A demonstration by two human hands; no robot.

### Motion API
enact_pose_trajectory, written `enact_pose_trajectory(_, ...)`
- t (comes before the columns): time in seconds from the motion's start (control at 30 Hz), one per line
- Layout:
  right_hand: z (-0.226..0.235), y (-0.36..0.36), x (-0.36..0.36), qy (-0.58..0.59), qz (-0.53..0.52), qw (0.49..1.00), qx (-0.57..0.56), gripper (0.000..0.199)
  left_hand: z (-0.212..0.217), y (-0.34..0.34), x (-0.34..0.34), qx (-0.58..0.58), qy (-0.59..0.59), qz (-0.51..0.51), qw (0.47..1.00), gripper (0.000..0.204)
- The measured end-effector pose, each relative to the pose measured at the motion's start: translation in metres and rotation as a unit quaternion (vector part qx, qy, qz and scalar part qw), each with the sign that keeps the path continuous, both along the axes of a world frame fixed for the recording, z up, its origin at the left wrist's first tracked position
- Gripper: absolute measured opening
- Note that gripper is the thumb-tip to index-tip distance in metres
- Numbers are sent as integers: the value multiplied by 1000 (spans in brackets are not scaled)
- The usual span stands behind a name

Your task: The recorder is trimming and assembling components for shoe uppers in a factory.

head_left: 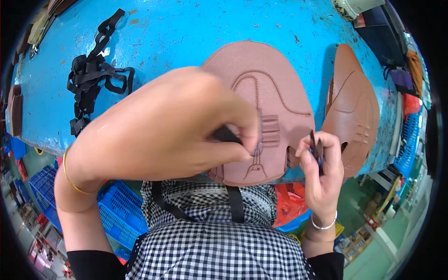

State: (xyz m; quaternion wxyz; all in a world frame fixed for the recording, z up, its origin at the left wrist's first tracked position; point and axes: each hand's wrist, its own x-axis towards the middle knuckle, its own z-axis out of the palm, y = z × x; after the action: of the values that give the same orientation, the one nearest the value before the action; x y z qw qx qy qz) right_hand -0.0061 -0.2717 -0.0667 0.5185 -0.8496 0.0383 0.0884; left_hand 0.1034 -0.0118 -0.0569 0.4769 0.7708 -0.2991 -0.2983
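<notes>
My left hand (pixel 172 123) is closed in a pinch above a rounded pinkish-brown leather panel (pixel 289 84). A black strip (pixel 227 135) shows inside its curled fingers, most of it hidden by the hand. The panel bears dark stitched lines and a row of raised bars near the fingertips. At the panel's lower right edge, my right hand (pixel 322 168) is closed on small dark scissors (pixel 318 148) with the blades pointing up. A second, smooth brown leather piece (pixel 357 109) lies to the right, bent upward, with similar stitching.
A tangled heap of black straps (pixel 95 77) lies left on the blue table (pixel 168 32). Brown pieces (pixel 15 109) are stacked at the far left edge. A whitish container (pixel 352 7) stands at the back right. Blue crates (pixel 121 207) sit below the table's near edge.
</notes>
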Motion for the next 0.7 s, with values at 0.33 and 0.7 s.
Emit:
enact_pose_trajectory(0.33,-2,-2,8,33,6,999,-10,13,-9,-50,37,142,-113,-247,952,9)
enact_pose_trajectory(0.7,6,-10,27,-148,216,956,-132,20,-15,-43,30,126,-310,-149,931,18)
